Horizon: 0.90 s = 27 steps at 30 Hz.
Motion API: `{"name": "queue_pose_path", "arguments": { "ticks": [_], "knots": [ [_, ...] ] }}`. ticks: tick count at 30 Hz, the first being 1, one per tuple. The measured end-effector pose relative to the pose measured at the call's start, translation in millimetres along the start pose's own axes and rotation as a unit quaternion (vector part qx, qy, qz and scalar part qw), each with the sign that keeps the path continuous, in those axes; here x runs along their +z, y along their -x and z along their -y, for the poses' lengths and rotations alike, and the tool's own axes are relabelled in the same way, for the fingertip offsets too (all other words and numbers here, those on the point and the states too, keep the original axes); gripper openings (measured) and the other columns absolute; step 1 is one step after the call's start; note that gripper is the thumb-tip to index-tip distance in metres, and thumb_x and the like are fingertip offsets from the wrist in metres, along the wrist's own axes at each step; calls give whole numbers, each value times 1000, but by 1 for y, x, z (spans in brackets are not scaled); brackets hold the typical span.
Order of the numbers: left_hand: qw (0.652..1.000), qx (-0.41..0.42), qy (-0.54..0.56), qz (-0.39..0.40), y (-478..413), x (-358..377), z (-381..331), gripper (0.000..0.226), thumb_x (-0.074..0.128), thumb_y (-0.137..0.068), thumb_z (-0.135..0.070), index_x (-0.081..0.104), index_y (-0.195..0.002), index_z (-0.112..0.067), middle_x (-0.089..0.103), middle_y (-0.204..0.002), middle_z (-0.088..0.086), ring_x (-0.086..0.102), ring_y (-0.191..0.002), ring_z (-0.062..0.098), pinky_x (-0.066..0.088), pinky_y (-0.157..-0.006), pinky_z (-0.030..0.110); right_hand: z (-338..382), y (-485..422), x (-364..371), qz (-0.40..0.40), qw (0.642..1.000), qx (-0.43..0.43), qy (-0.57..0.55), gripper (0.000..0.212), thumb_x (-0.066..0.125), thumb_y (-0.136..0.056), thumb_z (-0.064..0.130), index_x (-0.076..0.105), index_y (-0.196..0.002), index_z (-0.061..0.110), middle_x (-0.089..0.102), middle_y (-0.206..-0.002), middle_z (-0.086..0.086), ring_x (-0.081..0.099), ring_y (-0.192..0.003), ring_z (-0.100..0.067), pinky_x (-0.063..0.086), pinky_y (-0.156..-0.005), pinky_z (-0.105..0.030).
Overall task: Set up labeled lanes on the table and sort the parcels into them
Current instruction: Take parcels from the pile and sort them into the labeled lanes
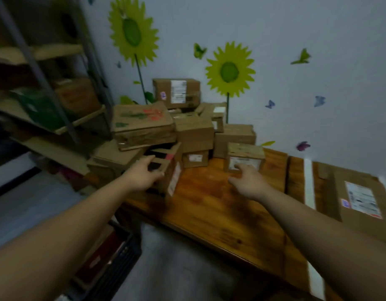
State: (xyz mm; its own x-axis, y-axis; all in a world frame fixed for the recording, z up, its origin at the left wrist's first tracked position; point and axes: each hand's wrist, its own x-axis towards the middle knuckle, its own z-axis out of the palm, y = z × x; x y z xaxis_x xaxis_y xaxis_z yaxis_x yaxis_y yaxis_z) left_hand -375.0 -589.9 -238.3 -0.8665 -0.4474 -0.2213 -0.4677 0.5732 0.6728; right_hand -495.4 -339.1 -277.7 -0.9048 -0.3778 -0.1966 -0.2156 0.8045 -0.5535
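A pile [194, 131] of cardboard parcels sits at the far left end of the table [220, 209], against the wall [296, 29]. The left hand [145, 171] lies on the striped box [166, 161] at the pile's near left corner. Its thumb rests along the top and its fingers lie against the near face, but blur hides whether they clasp it. The right hand [249, 181] reaches toward the small box [245, 156], which stands on the table at the pile's right front. Its fingers are spread and relaxed, with the thumb out to the left. The tips are at the lower edge of the box's labelled front; touching or just short, I cannot tell. White tape [309, 183] crosses the table further right, and a flat parcel [361, 198] lies just right of it. A shelf [46, 88] stands left of the pile.
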Motion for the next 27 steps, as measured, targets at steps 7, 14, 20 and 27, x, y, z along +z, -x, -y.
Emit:
{"name": "queue_pose_path", "arguments": {
  "ticks": [7, 14, 20, 27],
  "knots": [
    [992, 24, 51, -115, -53, -100, 31, 54, 56, -93, -14, 35, -143, -13, 44, -143, 8, 41, -130, 24, 34, -99, 29, 108, -75, 31, 18, 999, -36, -22, 68, 56, -90, 45, 29, -148, 20, 32, -149, -9, 42, -129, -29, 39, -100, -35],
    [973, -79, 154, -151, -145, -122, 40, 60, 53, -93, -36, 31, -145, -15, 43, -143, 11, 45, -127, 29, 36, -101, 37, 181, -178, 43, 19, 989, -52, -136, 62, 54, -92, 43, 32, -144, 17, 45, -142, -7, 49, -124, -26, 44, -98, -36],
    [961, -126, 240, -56, -194, -128, 46, 44, 53, -93, -37, 51, -128, -10, 61, -108, 7, 59, -91, 20, 46, -80, 30, 212, -233, 53, 26, 979, 9, -200, 69, 50, -91, 53, 32, -146, 13, 47, -141, -9, 47, -126, -29, 40, -104, -42],
    [937, 12, 337, -89, -200, -166, 43, 66, 62, -87, -6, 29, -142, -22, 53, -122, 3, 55, -111, 23, 47, -95, 38, 234, -215, 30, -114, 941, -57, -313, 52, 69, -84, 27, 42, -128, 23, 56, -119, 2, 57, -109, -20, 47, -88, -33]
  ]
}}
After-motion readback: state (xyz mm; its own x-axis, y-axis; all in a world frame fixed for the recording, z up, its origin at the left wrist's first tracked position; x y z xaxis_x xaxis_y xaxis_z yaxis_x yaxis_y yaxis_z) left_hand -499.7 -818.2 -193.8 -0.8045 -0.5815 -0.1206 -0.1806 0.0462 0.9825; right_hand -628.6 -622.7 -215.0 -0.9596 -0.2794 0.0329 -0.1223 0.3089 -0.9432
